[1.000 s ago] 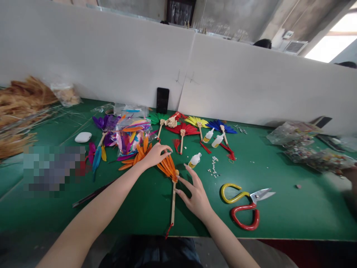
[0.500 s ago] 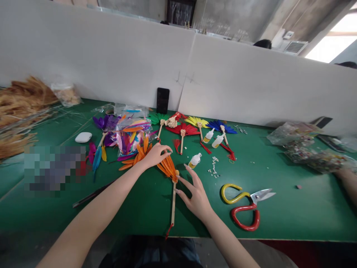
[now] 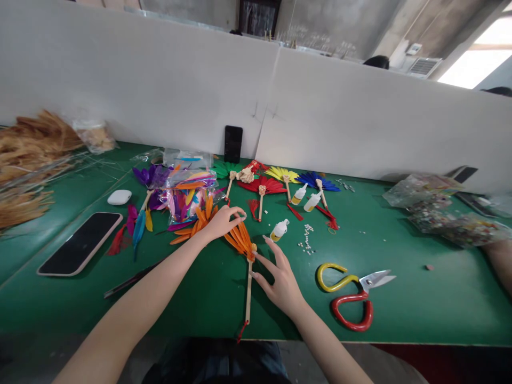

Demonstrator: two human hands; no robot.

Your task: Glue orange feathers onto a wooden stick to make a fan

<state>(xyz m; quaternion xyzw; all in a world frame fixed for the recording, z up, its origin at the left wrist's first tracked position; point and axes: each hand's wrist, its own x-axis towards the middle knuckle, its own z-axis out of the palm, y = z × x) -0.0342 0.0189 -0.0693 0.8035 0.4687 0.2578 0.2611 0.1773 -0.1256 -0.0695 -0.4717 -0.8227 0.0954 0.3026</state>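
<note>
An orange feather fan [image 3: 239,240] lies in front of me, its wooden handle [image 3: 248,293] pointing toward me and a red cord at the handle's end. My left hand [image 3: 224,221] is over the upper ends of its feathers, thumb and fingers curled together; whether a feather tip is between them I cannot make out. My right hand [image 3: 282,280] is open beside the handle, fingers spread, with fingertips touching the base of the feathers. Loose orange feathers [image 3: 192,230] lie left of the fan, partly behind my left hand. A small glue bottle [image 3: 279,230] stands just beyond my right hand.
Scissors [image 3: 352,293] lie at right, near scattered white beads [image 3: 307,240]. Behind are red [image 3: 264,186], yellow, blue and green fans and two more bottles. Feather bags [image 3: 192,197] and a phone [image 3: 80,245] are at left; another person's arm [image 3: 498,261] is at far right.
</note>
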